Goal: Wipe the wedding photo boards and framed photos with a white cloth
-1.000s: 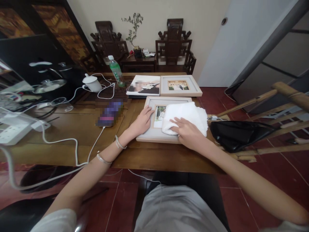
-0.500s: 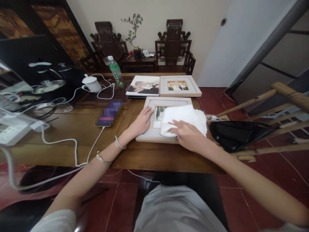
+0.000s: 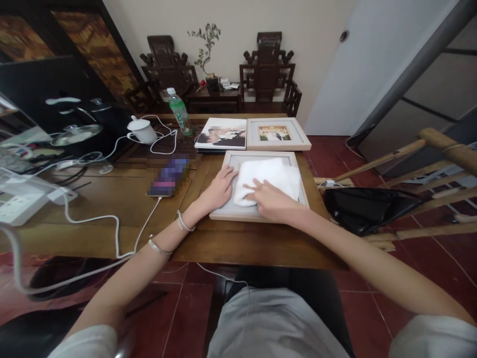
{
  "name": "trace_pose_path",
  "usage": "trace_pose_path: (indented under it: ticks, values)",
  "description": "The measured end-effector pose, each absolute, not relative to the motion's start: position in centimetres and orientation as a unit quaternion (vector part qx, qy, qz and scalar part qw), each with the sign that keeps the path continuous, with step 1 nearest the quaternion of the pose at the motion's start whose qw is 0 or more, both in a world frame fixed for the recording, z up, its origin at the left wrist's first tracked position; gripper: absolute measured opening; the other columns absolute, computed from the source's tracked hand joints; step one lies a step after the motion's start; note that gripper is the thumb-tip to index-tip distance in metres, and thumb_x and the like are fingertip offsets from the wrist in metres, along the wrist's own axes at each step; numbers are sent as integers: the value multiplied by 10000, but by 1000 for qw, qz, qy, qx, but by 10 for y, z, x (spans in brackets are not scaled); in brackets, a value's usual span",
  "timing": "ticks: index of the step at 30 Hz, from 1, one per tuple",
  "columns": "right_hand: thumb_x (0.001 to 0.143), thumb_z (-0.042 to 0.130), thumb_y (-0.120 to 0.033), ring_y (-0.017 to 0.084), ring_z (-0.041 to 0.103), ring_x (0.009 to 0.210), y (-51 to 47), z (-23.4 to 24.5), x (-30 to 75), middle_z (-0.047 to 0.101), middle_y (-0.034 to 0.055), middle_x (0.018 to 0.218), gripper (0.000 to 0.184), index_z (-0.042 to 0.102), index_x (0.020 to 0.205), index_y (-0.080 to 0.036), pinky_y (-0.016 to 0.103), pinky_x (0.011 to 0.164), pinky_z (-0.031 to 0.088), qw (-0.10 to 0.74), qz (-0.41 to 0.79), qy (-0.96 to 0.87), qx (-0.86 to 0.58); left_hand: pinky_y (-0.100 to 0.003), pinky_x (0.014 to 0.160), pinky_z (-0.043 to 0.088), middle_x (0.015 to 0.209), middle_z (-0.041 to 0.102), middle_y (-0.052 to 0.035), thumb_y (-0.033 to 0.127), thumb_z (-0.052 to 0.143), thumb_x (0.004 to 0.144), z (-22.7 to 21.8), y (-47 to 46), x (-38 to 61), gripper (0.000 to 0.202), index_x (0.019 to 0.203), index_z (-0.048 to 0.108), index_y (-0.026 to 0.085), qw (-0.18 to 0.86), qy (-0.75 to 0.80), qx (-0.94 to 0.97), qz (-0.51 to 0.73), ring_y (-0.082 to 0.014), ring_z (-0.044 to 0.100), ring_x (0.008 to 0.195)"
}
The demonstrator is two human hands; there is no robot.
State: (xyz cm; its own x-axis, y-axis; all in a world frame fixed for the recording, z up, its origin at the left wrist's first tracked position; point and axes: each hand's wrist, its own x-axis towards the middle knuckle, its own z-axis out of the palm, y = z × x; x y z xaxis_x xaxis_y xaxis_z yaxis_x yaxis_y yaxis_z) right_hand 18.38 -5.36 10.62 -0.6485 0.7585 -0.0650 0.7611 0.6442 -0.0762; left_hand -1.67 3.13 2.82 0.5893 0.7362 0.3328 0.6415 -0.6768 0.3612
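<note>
A pale picture frame point(image 3: 228, 213) lies flat on the wooden table point(image 3: 112, 199) in front of me. A folded white cloth point(image 3: 268, 175) covers the middle of it and hides the photo. My right hand point(image 3: 274, 201) presses down on the cloth's near edge, fingers flat and together. My left hand point(image 3: 219, 186) lies open on the frame's left border and holds it still. Two bracelets ring my left wrist.
Behind the frame lie a photo book point(image 3: 222, 133) and a second framed photo point(image 3: 278, 133). A phone point(image 3: 168, 175) on a white cable, a white mug point(image 3: 141, 130), a green bottle point(image 3: 179, 112) and a power strip point(image 3: 17, 199) sit to the left. A black bag point(image 3: 367, 206) rests on the right.
My right hand has slid the cloth leftward across the frame, from its right side to its middle, and the photo is now covered. My left hand has stayed on the frame's left border.
</note>
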Motion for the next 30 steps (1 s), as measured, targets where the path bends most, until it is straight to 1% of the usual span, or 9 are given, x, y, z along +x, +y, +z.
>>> trace_pose_path:
  ticks: [5,8,10,12,15,19,22,25,30]
  values:
    - [706,418,52,280,555,1173,-91,128,174,644,139,1243,514,705,1076,-157,387,910,435,-7,-137,914,383,-501,1167,259,1446,418,-196,110,374,854,31,29,-16,487,1326,478,55,112,397,883,225,-301,272,1425]
    - [694,411,55,285,549,1204,-95,131,185,672,132,1191,527,712,1060,-177,424,962,421,-7,-160,901,404,-525,1153,273,1462,406,-177,98,364,851,31,27,-16,503,1345,463,88,123,404,879,222,-289,256,1433]
    - [701,402,54,302,488,1280,-90,129,196,679,122,1185,544,705,1082,-188,487,1024,375,14,-154,892,425,-549,1139,286,1471,398,-169,92,359,849,31,27,-15,514,1353,456,108,127,409,876,221,-287,246,1438]
    - [706,401,49,318,382,1363,-79,124,208,629,95,1289,568,691,1123,-204,554,1083,297,30,-131,883,449,-553,1137,288,1474,392,-180,91,360,848,31,27,-13,514,1352,458,99,130,413,874,220,-290,241,1440]
    - [713,410,37,348,280,1409,-58,114,225,473,37,1461,594,663,1190,-210,604,1117,215,33,-62,868,492,-544,1141,286,1473,389,-191,92,371,842,32,27,-12,519,1352,462,86,134,414,873,221,-294,241,1440]
    - [729,418,31,424,238,1400,-29,100,227,383,54,1519,600,632,1244,-189,715,1055,207,27,32,833,552,-542,1140,289,1465,405,-187,112,365,861,32,27,-11,497,1347,470,96,136,413,871,231,-286,253,1436]
    - [727,429,30,439,217,1401,-19,93,207,359,43,1533,644,594,1296,-224,759,1021,205,5,22,840,542,-509,1145,292,1457,427,-171,192,319,936,34,25,-10,436,1334,482,113,138,405,864,265,-260,299,1420]
    - [740,422,29,431,226,1404,-24,96,181,366,34,1530,639,599,1292,-239,752,1025,216,-12,-28,872,489,-469,1152,290,1449,448,-157,296,281,988,39,24,-10,425,1317,493,129,143,394,850,321,-235,370,1383]
    - [732,417,57,379,350,1368,-60,119,171,522,33,1420,606,687,1165,-270,643,1045,321,27,-134,896,423,-455,1155,281,1456,434,-185,361,261,1000,43,22,-9,470,1337,462,103,146,409,834,341,-246,374,1379]
